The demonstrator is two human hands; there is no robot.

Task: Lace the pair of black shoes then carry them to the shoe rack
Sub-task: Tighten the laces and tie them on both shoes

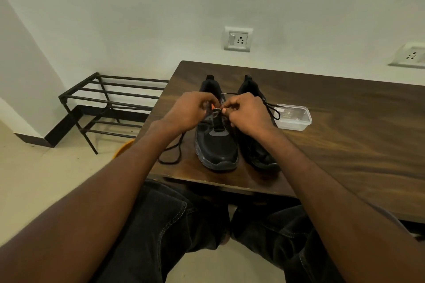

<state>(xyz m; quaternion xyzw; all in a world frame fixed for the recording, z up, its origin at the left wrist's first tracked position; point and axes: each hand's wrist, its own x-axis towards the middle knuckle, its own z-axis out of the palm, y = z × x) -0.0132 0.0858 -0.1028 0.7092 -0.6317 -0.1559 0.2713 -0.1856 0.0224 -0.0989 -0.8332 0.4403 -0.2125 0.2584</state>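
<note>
Black lace (169, 156) ends seemingly pinched by curled fingers of both hands over left shoe (216, 145).

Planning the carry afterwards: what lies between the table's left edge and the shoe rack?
In the head view, only bare floor separates the table from the shoe rack; an orange object peeks out beside the left forearm.

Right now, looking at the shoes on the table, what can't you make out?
- Head view: the eyelets of the left shoe, covered by the left hand and right hand.
- Head view: most of the right shoe, behind the right hand and forearm.
- Head view: the plastic box contents, too small and dim.
</note>
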